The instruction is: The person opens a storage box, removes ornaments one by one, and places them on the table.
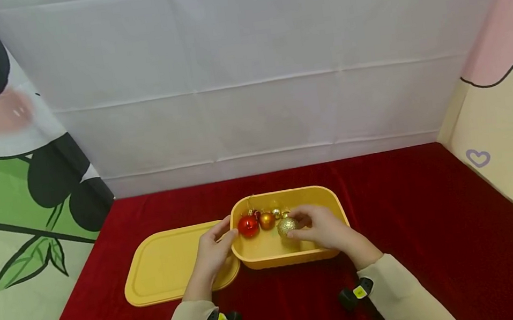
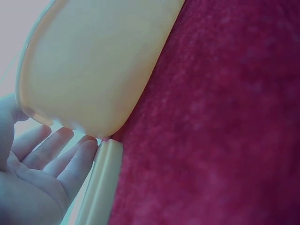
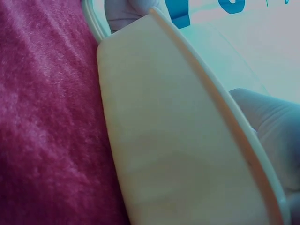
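In the head view, a yellow tub [image 1: 298,254] is seen standing on a red cloth [image 1: 440,222], with a yellow lid [image 1: 163,267] lying flat just to its left, the lid's right end tucked against the tub. Inside the tub a red ball [image 1: 248,226], an orange ball [image 1: 266,220] and a gold glitter ball [image 1: 287,226] are lined up; behind them some smaller ornaments are glimpsed, too small to be told apart. The right hand [image 1: 326,229] is reached into the tub, and the gold glitter ball is pinched at its fingertips; the far right part of the tub's floor is hidden by this hand. The left hand [image 1: 212,252] is laid against the tub's left end, fingers fairly straight, thumb up at the rim beside the red ball. Both forearms are cut off by the lower edge, and a small black and yellow device is worn at each wrist. A white sheet is hung behind, with printed cloths at either side.

In the left wrist view, the tub's outer wall [image 2: 93,70] is shown from below, and the left hand's fingers [image 2: 61,154] are spread flat and relaxed near the lid's edge [image 2: 101,187]. The balls are hidden.

In the right wrist view, only the tub's outer wall [image 3: 178,154] and rim are clearly made out. A pale blurred part of the right hand [image 3: 274,136] is seen beyond the rim; its grip cannot be told here.
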Demonstrator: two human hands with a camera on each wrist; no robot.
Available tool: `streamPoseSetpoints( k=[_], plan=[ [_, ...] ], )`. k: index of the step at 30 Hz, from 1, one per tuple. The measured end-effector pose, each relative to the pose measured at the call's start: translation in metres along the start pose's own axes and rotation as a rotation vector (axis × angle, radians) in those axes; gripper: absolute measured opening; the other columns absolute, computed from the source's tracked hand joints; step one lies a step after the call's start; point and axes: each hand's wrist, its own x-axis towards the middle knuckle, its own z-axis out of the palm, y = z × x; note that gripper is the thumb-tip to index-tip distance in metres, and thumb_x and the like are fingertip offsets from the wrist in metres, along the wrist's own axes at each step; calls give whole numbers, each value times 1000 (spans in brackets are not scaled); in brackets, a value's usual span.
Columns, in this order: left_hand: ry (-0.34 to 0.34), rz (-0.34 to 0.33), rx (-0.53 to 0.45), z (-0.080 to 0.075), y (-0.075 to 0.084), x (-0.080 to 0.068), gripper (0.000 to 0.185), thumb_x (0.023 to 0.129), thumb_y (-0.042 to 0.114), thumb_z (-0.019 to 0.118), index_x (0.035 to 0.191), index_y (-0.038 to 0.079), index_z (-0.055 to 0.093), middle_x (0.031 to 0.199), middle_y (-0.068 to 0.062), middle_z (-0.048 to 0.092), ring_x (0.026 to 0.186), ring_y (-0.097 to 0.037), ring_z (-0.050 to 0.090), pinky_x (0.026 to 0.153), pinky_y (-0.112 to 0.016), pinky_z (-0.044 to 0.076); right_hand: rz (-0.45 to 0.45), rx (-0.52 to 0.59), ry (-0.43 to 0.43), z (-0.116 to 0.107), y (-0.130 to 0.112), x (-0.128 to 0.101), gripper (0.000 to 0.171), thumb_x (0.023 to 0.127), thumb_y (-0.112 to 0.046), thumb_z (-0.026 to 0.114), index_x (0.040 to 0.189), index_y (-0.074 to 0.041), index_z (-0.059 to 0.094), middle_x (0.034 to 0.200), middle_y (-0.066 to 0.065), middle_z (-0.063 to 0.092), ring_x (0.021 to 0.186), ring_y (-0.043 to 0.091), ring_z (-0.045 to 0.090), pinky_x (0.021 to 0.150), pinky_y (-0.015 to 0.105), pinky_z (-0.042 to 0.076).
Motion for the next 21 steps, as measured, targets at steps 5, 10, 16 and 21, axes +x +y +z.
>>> streamPoseSetpoints(
  k=[5,10,16,21],
  plan=[
    [-9,6,-13,1,-1,3,48,95,13,55,141,10,45,139,-20,48,114,-34,58,83,-38,56,5,-3,46,-6,1,-2,43,79,-27,77,115,-7,64,102,5,69,90,17,65,81,34,53],
    [-10,6,-17,0,-1,3,48,95,13,55,142,9,44,139,-20,48,115,-32,57,85,-39,56,25,8,67,-14,0,-5,44,80,-29,76,116,-7,63,108,6,68,93,20,66,83,36,54],
    [5,-5,2,-1,-4,2,48,95,14,56,141,11,45,138,-20,49,115,-32,57,84,-37,56,26,-7,101,-21,4,-7,43,81,-31,75,115,-8,64,108,6,68,91,18,66,81,34,55],
    [-1,9,11,-1,-5,3,48,95,15,56,141,9,44,137,-22,49,113,-32,58,83,-37,57,44,-3,128,-27,7,-7,43,80,-30,76,115,-9,64,108,6,68,92,19,67,80,35,55]
  ],
)
